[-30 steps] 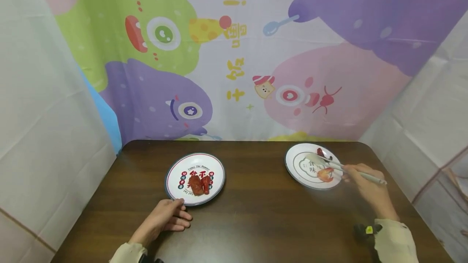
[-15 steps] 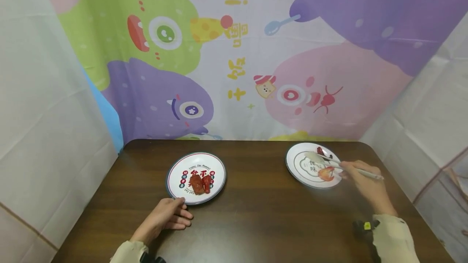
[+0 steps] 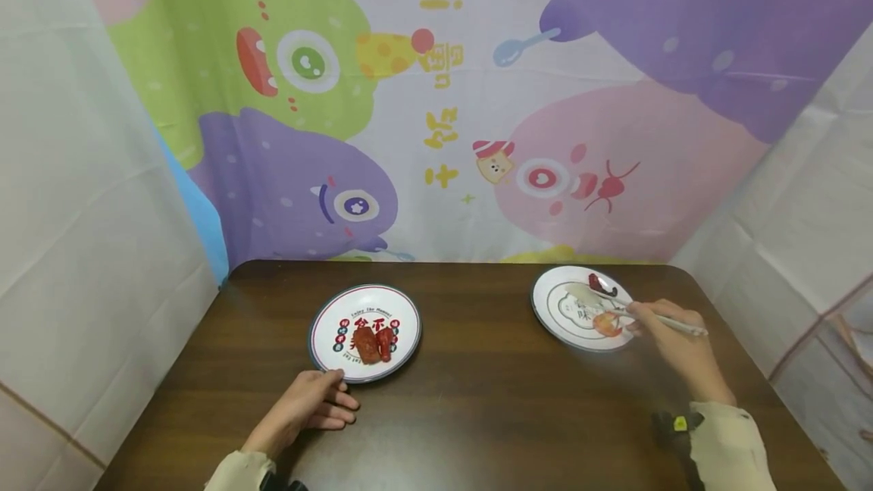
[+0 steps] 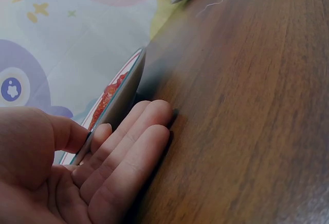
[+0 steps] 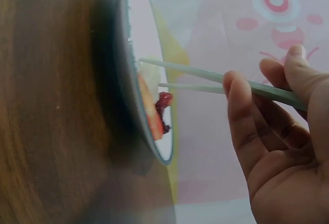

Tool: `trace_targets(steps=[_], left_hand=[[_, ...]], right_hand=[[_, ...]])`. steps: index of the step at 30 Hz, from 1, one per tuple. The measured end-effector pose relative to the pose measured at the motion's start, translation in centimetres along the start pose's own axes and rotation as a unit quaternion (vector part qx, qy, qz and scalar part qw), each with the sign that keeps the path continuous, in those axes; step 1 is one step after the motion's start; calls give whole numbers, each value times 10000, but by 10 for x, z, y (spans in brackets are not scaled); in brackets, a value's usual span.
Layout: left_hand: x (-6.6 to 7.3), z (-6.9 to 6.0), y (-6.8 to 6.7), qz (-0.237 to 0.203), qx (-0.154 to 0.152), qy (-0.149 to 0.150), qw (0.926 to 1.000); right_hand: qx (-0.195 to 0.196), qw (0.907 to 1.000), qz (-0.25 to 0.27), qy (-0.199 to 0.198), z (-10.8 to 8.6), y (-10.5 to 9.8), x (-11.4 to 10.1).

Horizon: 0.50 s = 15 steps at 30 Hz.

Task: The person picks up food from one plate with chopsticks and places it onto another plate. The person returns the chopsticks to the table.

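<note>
My left hand [image 3: 310,409] pinches the near rim of a white plate [image 3: 323,343] between thumb and index finger, the other fingers extended in the left wrist view. On this plate lie two glazed reddish-brown meat pieces [image 3: 368,345]. My right hand [image 3: 675,339] holds pale green chopsticks [image 5: 205,75] over a second white plate [image 3: 552,317]. Their tips reach a pale, flat piece [image 3: 581,293]; whether they grip it cannot be told. Nearer the hand on that plate are an orange shrimp [image 3: 607,323] and a dark red piece [image 5: 163,106].
Both plates stand on a brown wooden table [image 3: 464,400], well apart. A cartoon-printed cloth [image 3: 443,233] hangs behind its far edge. White panels [image 3: 89,248] rise at both sides.
My right hand has shifted slightly left with the chopsticks over the right plate. The left hand and its plate stay nearly in place.
</note>
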<state>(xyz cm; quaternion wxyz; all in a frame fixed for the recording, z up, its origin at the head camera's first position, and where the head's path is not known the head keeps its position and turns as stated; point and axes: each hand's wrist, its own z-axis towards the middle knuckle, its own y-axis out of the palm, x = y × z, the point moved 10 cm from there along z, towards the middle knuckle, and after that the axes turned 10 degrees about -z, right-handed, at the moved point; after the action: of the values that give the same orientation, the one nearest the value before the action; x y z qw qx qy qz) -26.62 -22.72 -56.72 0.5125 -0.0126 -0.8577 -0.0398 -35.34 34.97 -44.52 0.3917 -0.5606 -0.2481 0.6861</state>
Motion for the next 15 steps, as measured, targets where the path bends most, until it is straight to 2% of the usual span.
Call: trace_targets(steps=[3,10,15], left_hand=[[1,0,0,9,-13,2,10000],[4,4,3,-71,-135,96,9998],[2,2,1,-24,-125,70,9999]], right_hand=[[-78,10000,47,-4,-2,-1,-3],[355,9978,277,-477,3,-12,-21],[528,9948,491,-723,-2,-9,-29]])
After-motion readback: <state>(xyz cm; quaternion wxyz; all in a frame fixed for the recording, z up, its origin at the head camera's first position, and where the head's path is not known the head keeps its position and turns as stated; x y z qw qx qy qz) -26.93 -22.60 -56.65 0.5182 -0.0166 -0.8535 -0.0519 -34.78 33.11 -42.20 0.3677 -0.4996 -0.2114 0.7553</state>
